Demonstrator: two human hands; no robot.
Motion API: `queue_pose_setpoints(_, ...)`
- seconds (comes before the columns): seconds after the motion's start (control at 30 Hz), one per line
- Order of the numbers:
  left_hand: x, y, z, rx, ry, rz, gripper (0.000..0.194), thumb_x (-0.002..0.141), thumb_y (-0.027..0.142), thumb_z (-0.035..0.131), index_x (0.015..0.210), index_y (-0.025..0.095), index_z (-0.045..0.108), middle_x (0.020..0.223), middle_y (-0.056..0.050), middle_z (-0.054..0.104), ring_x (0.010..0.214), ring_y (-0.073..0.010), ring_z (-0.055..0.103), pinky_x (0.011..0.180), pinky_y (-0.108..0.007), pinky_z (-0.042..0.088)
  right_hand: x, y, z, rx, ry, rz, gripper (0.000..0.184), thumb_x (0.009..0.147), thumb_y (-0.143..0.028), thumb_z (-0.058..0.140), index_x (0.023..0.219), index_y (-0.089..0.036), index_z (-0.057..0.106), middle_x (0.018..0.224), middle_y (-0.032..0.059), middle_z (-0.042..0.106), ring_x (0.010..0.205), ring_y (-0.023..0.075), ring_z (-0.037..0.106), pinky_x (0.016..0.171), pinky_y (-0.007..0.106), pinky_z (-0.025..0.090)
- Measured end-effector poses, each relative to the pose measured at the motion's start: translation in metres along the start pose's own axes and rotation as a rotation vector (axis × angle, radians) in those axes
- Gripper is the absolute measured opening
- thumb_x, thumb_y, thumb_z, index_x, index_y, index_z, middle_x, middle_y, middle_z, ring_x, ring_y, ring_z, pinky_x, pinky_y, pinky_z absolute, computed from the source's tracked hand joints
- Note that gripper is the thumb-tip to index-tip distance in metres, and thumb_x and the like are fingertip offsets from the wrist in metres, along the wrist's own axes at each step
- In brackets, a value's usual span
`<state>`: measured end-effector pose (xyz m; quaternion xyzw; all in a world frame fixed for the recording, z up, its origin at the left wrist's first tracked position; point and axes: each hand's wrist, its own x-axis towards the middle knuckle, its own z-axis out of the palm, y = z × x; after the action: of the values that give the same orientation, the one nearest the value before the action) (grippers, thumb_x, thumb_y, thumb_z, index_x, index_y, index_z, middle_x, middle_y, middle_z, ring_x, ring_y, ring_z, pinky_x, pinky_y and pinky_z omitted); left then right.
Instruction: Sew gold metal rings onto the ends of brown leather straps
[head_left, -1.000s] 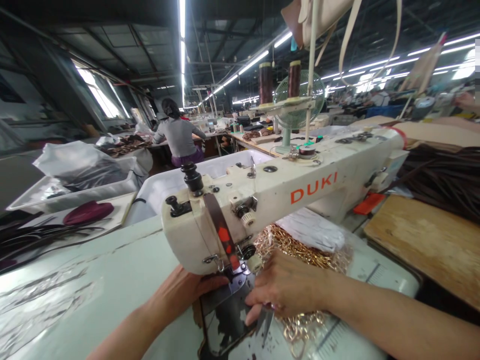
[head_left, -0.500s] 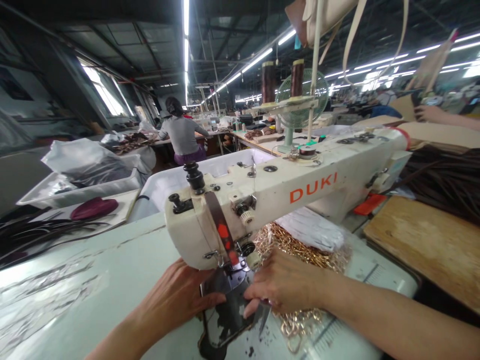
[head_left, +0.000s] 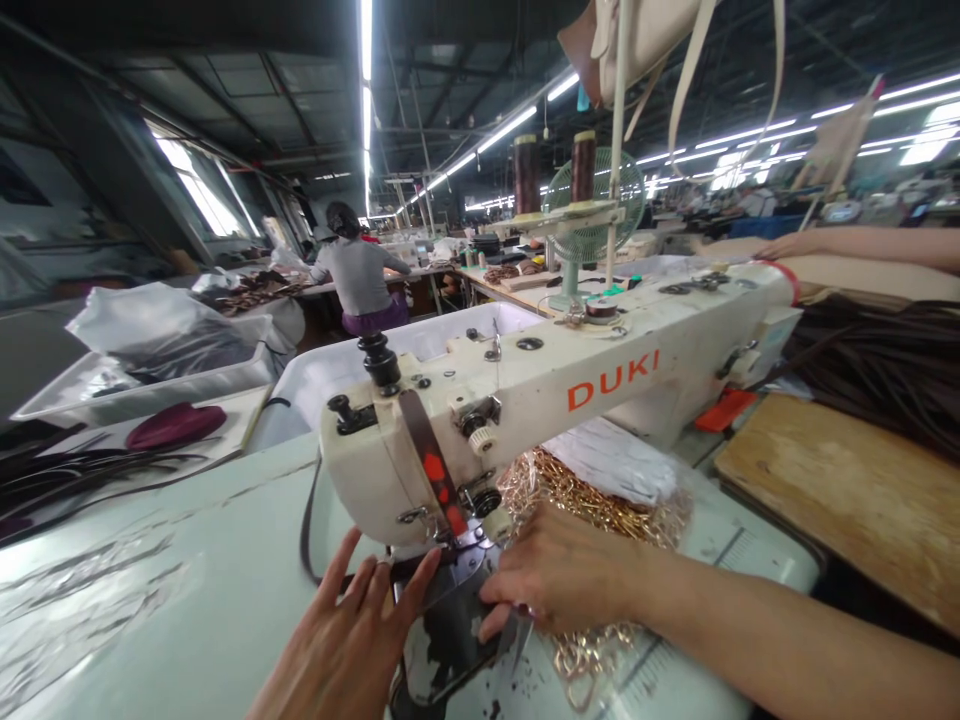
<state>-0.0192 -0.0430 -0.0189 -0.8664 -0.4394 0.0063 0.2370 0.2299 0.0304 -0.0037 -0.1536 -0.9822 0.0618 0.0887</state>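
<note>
1. Dark strap (head_left: 306, 530): curving beside the head of the white sewing machine (head_left: 517, 400) and running under the left hand's fingers toward the needle area.
2. Left hand (head_left: 349, 640): grip spreading wide, fingertips resting at the strap, palm facing down.
3. Right hand (head_left: 559, 570): grip curling closed around the scissors (head_left: 514, 645), blades pointing down, just beside the needle area; handles mostly hiding in the fingers.
4. Desk (head_left: 187, 530), pale green: showing scuffs and peeling film at left, dark specks near the scissors; a dark plate (head_left: 450, 630) with patchy wear is lying before the needle.
5. Gold-coloured metal hardware (head_left: 592, 510): heaping behind and below the right hand, partly in clear plastic, a white packet (head_left: 611, 455) lying against it.
6. Right side: a worn wooden board (head_left: 840, 500) is lying near dark strips (head_left: 885, 370); another person's forearm (head_left: 877, 245) is reaching over beige material.
7. Left side: a maroon piece (head_left: 176, 425) is lying near a white bin (head_left: 480, 322).
8. Room: tube lights (head_left: 366, 100) are glowing under a dark roof; a person in grey (head_left: 360, 275) is sitting, back turned; a green fan (head_left: 600, 190) is standing behind thread spools (head_left: 583, 170).
</note>
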Motion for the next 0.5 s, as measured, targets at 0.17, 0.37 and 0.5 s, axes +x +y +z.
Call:
queue_pose_setpoints(0.17, 0.012, -0.006, -0.024, -0.033, -0.124, -0.014, 0.066, 0.075, -0.007, 0.028, 0.127, 0.021, 0.058, 0.091, -0.005, 0.072, 0.086, -0.0212, 0.068, 0.104, -0.049, 0.036, 0.001, -0.001, 0.0, -0.008, 0.01, 0.008, 0.017, 0.092, -0.036, 0.054, 0.087, -0.023, 0.064, 0.074, -0.003, 0.07, 0.064, 0.0127, 0.062, 0.051, 0.026, 0.03)
queue_pose_setpoints(0.37, 0.029, -0.021, -0.039, -0.299, -0.092, -0.065, 0.054, 0.077, 0.0, 0.037, 0.11, 0.031, 0.067, 0.1, 0.0, 0.072, 0.089, -0.0167, 0.067, 0.088, -0.027, 0.05, 0.008, -0.02, -0.001, -0.101, -0.036, 0.078, 0.037, 0.091, -0.043, 0.051, 0.118, -0.018, 0.054, 0.074, 0.0036, 0.07, 0.057, 0.0179, 0.06, 0.047, 0.027, 0.032)
queue_pose_setpoints(0.5, 0.024, -0.03, -0.033, -0.428, -0.165, -0.127, 0.058, 0.078, 0.002, 0.035, 0.115, 0.036, 0.064, 0.092, 0.002, 0.072, 0.081, -0.015, 0.067, 0.078, -0.022, 0.051, 0.005, -0.035, -0.008, 0.093, -0.244, -0.23, 0.012, 0.089, -0.026, 0.058, 0.084, -0.018, 0.064, 0.06, -0.004, 0.064, 0.051, 0.0097, 0.054, 0.043, 0.022, 0.032)
